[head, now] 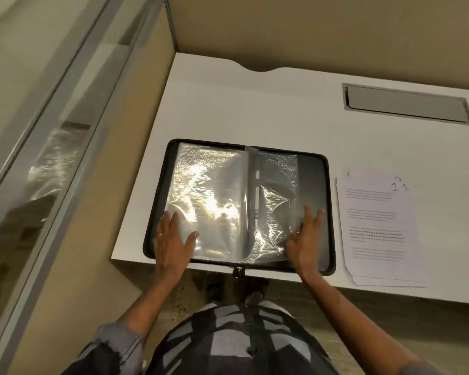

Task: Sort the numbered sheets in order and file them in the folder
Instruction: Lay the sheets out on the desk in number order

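Folder (313, 169) open. Left hand (171, 236) and right hand (305, 234) lie flat on its sleeves (214, 185), fingers spread. Sheets (377, 228) just right of it.

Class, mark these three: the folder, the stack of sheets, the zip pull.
folder (312, 185): head view, bare dark inside cover at right.
stack of sheets (377, 226): head view, middle of top sheet.
zip pull (238, 272): head view, metal tab.

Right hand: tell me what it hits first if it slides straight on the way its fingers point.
The right hand lies flat on the open folder, fingers pointing away; likely first the folder's far zip rim, then bare desk.
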Available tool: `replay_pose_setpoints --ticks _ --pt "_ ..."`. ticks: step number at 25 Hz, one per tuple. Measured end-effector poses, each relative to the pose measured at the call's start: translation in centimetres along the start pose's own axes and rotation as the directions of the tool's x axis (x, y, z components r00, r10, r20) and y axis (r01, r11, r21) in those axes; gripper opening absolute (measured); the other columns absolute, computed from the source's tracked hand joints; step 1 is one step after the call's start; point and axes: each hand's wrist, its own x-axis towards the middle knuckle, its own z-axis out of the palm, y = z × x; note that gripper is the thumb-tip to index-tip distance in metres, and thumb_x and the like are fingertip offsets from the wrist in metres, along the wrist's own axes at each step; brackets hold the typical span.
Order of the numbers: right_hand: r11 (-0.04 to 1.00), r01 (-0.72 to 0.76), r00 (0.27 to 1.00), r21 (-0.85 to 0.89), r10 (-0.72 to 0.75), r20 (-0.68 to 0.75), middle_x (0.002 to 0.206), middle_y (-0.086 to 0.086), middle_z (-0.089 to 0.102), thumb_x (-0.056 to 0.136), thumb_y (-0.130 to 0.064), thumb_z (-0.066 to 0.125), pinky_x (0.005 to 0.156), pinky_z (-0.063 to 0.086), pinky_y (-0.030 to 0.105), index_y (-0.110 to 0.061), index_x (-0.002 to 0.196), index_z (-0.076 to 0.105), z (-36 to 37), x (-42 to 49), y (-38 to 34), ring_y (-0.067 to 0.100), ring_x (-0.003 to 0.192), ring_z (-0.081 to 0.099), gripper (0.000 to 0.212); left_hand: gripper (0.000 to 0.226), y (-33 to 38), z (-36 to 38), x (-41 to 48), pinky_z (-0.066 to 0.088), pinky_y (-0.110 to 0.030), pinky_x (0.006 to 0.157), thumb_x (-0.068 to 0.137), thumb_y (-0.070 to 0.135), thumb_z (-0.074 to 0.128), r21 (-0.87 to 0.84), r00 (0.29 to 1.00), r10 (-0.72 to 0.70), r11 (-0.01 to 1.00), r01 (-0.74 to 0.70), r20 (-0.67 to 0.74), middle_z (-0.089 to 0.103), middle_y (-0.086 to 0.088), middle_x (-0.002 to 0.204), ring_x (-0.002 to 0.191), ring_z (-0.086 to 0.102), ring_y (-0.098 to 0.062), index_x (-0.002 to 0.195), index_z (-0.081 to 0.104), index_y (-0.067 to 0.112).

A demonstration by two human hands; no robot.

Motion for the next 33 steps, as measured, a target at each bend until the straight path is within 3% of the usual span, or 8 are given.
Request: replay_pose_setpoints --ticks 3,6,9,12,16,24,28,33 --pt "0.835 -0.333 0.942 0.438 0.269 0.201 0.155 0.018 0.036 0.084 0.005 0.071 0.098 0.056 0.046 -0.028 0.161 0.014 0.1 -0.4 -5.6 0.03 0.116 0.059 0.102 0.076 -1.2 -1.0 0.1 0.024 -0.05 0.121 0.099 0.041 0.062 -0.072 0.999 0.054 0.996 -0.054 -0.007 0.02 -0.006 0.168 0.155 0.017 -0.029 0.161 0.025 0.018" --pt "0.646 -0.463 0.848 0.607 0.123 0.516 0.149 0.012 0.05 0.084 0.004 0.075 0.102 0.055 0.044 -0.025 0.157 0.026 1.2 -1.2 -10.6 0.028 0.121 0.064 0.093 0.07 -1.6 -2.0 0.3 0.029 -0.046 0.12 0.099 0.026 0.064 -0.153 0.997 0.068 0.986 -0.071 -0.026 0.03 -0.006 0.165 0.151 0.026 -0.029 0.159 0.029 0.017" --pt "0.83 -0.345 0.733 0.439 -0.053 0.678 0.135 0.003 0.065 0.094 -0.012 0.071 0.097 0.058 0.039 -0.026 0.147 0.045 4.2 -2.3 -12.9 0.02 0.117 0.068 0.061 0.059 -2.2 -2.9 0.7 0.032 -0.04 0.117 0.101 0.02 0.06 -0.279 0.997 0.07 0.957 -0.074 -0.026 0.041 -0.006 0.158 0.146 0.035 -0.027 0.155 0.037 0.017" --pt "0.989 0.14 0.76 0.047 -0.138 0.635 0.136 0.006 0.066 0.104 -0.029 0.056 0.106 0.051 0.039 -0.019 0.145 0.052 7.6 -2.6 -11.7 0.023 0.123 0.064 0.042 0.047 -1.6 -4.3 0.9 0.04 -0.038 0.109 0.107 0.032 0.049 -0.467 0.994 -0.097 0.882 0.064 -0.046 0.053 -0.007 0.146 0.135 0.048 -0.026 0.15 0.043 0.015" --pt "0.856 0.484 0.71 -0.182 -0.263 0.653 0.142 0.013 0.058 0.102 -0.016 0.057 0.108 0.041 0.034 -0.008 0.143 0.055 9.6 -2.2 -10.1 0.03 0.129 0.055 0.041 0.051 -0.5 -6.2 2.1 0.046 -0.035 0.094 0.105 0.045 0.05 -0.649 0.949 -0.303 0.705 0.286 0.089 0.06 -0.007 0.136 0.12 0.057 -0.025 0.144 0.047 0.012" --pt "0.998 0.057 0.792 0.035 -0.067 0.607 0.142 0.008 0.057 0.106 -0.052 0.041 0.112 0.041 0.037 -0.012 0.141 0.053 8.5 -3.0 -12.6 0.021 0.128 0.055 0.055 0.024 2.1 -7.1 2.4 0.057 -0.033 0.074 0.098 0.026 0.064 -0.655 0.962 -0.109 0.712 0.252 0.251 0.069 -0.004 0.109 0.101 0.067 -0.026 0.12 0.067 0.016" --pt "0.916 -0.171 0.862 0.362 -0.038 0.505 0.143 0.0 0.054 0.097 -0.071 0.038 0.107 0.049 0.045 -0.028 0.145 0.045 6.3 -2.6 -13.9 0.014 0.127 0.057 0.065 0.024 7.6 -7.7 -0.2 0.054 -0.025 0.081 0.096 0.029 0.068 -0.729 0.978 0.135 0.684 0.026 0.161 0.071 0.007 0.106 0.098 0.068 -0.012 0.119 0.07 0.021" --pt "0.816 -0.175 0.957 0.551 0.009 0.29 0.132 0.003 0.066 0.094 -0.078 0.034 0.101 0.054 0.045 -0.028 0.144 0.049 0.4 -0.9 -13.3 0.019 0.12 0.066 0.072 0.042 15.1 -6.1 -3.4 0.051 -0.011 0.087 0.096 0.034 0.069 -0.754 0.842 0.478 0.642 -0.14 0.251 0.068 0.006 0.127 0.104 0.061 0.006 0.137 0.062 0.024"
